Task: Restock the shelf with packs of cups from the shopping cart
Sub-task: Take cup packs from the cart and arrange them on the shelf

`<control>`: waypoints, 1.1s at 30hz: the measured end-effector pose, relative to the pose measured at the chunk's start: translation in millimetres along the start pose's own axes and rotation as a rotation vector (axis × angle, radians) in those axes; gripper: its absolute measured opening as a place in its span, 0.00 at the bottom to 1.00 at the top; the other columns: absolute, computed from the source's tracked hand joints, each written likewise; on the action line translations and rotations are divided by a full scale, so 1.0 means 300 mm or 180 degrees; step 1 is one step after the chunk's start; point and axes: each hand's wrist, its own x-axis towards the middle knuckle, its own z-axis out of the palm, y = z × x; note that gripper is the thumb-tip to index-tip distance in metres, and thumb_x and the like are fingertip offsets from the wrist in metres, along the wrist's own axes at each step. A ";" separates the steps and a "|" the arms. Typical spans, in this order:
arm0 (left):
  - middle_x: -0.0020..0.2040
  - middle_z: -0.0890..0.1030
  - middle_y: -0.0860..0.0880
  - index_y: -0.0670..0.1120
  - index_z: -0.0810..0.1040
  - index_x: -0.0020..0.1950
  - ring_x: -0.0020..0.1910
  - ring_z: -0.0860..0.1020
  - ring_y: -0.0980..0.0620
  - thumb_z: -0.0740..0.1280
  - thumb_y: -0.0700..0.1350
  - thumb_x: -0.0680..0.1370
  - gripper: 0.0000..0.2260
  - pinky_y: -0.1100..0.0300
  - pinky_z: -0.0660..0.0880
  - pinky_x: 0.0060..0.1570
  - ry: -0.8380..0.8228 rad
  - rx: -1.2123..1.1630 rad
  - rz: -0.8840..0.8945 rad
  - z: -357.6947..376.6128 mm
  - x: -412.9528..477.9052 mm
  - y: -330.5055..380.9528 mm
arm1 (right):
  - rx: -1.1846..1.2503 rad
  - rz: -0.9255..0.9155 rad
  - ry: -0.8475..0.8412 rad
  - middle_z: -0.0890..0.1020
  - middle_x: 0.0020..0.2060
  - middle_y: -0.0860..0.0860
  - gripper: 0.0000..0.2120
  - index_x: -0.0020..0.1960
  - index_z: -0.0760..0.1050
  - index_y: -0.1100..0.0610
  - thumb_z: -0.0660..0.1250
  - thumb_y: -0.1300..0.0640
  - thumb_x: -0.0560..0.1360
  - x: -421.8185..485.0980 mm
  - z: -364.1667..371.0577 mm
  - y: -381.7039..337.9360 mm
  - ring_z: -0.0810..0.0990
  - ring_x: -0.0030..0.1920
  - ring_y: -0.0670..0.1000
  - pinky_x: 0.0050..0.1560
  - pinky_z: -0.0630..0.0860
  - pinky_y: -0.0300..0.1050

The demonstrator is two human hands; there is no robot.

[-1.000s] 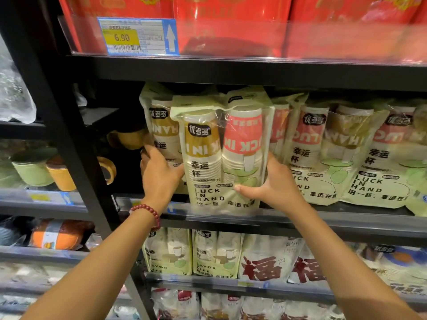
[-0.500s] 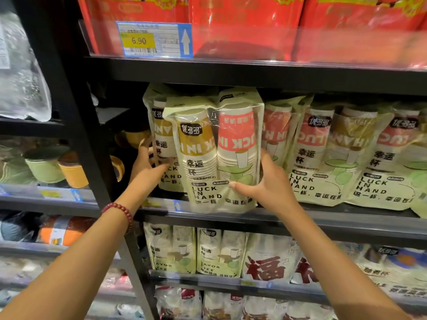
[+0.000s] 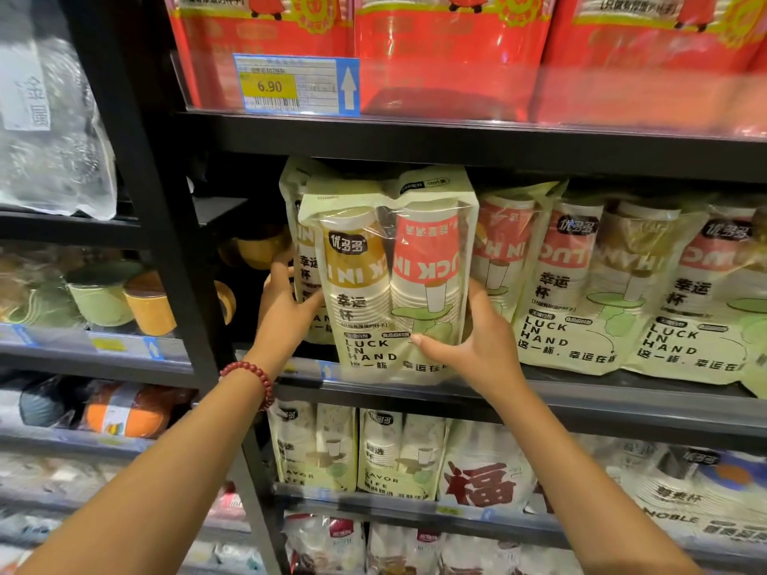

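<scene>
A pale green pack of cups [image 3: 386, 280], with a yellow and a red stack inside, stands upright at the front of the middle shelf [image 3: 581, 394]. My right hand [image 3: 473, 342] grips its lower right side, thumb across the front and fingers behind. My left hand [image 3: 286, 309] presses with straight fingers against the left side of a second identical pack [image 3: 305, 259] just behind it. More packs of the same kind [image 3: 581, 292] lean along the shelf to the right. The shopping cart is out of view.
A black upright post [image 3: 166, 259] borders the shelf on the left, with coloured cups [image 3: 124, 300] beyond it. Red packs [image 3: 448, 47] and a 6.90 price tag [image 3: 290, 85] fill the shelf above. Other cup packs [image 3: 398, 454] line the shelf below.
The front pack has shifted a little to the left and stands straighter. My left hand has slid further in beside the rear pack. My right hand keeps its hold.
</scene>
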 end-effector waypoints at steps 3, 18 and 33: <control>0.69 0.68 0.46 0.48 0.65 0.60 0.65 0.70 0.51 0.68 0.51 0.76 0.18 0.52 0.72 0.59 -0.0105 0.0085 -0.0006 -0.032 -0.006 0.015 | 0.0034 -0.0026 0.0058 0.74 0.52 0.42 0.40 0.69 0.64 0.54 0.78 0.46 0.63 -0.006 0.002 -0.005 0.74 0.53 0.45 0.54 0.74 0.42; 0.68 0.73 0.52 0.43 0.65 0.74 0.65 0.73 0.56 0.63 0.51 0.77 0.27 0.59 0.73 0.63 -0.0653 -0.0641 0.1441 -0.122 -0.086 0.146 | 0.0379 0.0073 0.0280 0.77 0.53 0.47 0.36 0.64 0.67 0.57 0.77 0.44 0.64 0.008 0.056 -0.060 0.76 0.53 0.48 0.54 0.76 0.45; 0.61 0.73 0.62 0.48 0.63 0.70 0.63 0.74 0.59 0.72 0.47 0.74 0.28 0.70 0.73 0.52 -0.0634 -0.0742 0.0971 -0.122 -0.097 0.013 | -0.0039 0.0074 -0.0183 0.79 0.52 0.50 0.36 0.60 0.66 0.56 0.74 0.36 0.63 0.026 0.166 -0.055 0.79 0.51 0.51 0.48 0.79 0.49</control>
